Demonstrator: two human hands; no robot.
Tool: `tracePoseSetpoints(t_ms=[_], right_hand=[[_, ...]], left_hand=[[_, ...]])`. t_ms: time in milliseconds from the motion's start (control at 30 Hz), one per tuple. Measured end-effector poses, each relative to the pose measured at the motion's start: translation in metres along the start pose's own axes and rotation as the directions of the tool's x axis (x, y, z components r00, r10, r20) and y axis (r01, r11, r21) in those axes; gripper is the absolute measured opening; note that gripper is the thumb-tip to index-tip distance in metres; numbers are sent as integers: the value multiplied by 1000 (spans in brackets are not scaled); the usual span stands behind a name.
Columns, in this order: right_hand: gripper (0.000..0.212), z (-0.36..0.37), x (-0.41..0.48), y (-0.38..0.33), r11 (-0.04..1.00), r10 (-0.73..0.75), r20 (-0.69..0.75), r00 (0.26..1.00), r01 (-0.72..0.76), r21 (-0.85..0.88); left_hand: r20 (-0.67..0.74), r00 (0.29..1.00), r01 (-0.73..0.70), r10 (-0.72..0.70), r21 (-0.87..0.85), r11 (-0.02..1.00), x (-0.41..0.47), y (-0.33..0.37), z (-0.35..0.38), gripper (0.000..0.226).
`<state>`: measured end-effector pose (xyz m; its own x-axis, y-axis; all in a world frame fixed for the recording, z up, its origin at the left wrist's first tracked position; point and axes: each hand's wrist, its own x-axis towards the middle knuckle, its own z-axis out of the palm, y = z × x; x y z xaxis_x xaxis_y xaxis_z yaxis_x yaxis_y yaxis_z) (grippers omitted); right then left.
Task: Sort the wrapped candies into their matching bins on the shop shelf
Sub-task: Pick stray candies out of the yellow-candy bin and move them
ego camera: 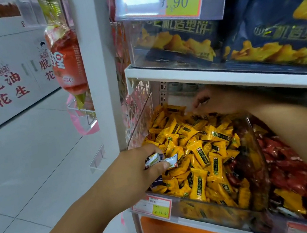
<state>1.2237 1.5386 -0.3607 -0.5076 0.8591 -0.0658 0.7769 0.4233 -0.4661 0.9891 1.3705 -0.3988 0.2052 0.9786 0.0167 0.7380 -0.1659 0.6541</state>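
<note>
Couple of white-wrapped candies [161, 160] are pinched in the left hand [142, 165], over the front of the clear bin [216, 211] piled with yellow candies [195, 150]. Right hand [216, 103] is stretched to the back of that pile; too blurred, so its grip can't be told.

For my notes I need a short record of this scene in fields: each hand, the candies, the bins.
left hand: holds white-wrapped candies over the front left of the yellow bin
right hand: reaches to the back of the yellow bin; grip too blurred to tell
yellow bin: full of yellow candies
red bin: to the right; red candies, a few yellow ones among them
price tag: on the yellow bin's front
</note>
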Motion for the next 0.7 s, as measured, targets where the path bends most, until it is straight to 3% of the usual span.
tracePoseSetpoints(t_ms=[100, 233, 367, 567, 633, 700], right_hand=[[3, 1, -16, 2, 980, 54, 151, 987, -24, -196], [42, 31, -11, -1, 926, 194, 268, 944, -86, -367], [58, 41, 2, 11, 961, 151, 102, 983, -121, -250], [18, 18, -25, 7, 998, 45, -31, 999, -46, -34], [24, 12, -40, -3, 1000, 2, 111, 994, -3, 13], [44, 17, -51, -14, 999, 41, 324, 945, -32, -34]], left_hand=[[15, 1000, -3, 3, 14, 1000, 0, 4, 3, 17], [24, 1000, 2, -2, 8, 1000, 2, 7, 8, 14], [9, 1000, 13, -13, 34, 999, 5, 6, 9, 12], [-25, 1000, 15, -14, 15, 1000, 11, 8, 8, 9], [-19, 1000, 4, -3, 33, 999, 14, 9, 10, 9], [-8, 1000, 1, 0, 34, 999, 15, 11, 12, 7]])
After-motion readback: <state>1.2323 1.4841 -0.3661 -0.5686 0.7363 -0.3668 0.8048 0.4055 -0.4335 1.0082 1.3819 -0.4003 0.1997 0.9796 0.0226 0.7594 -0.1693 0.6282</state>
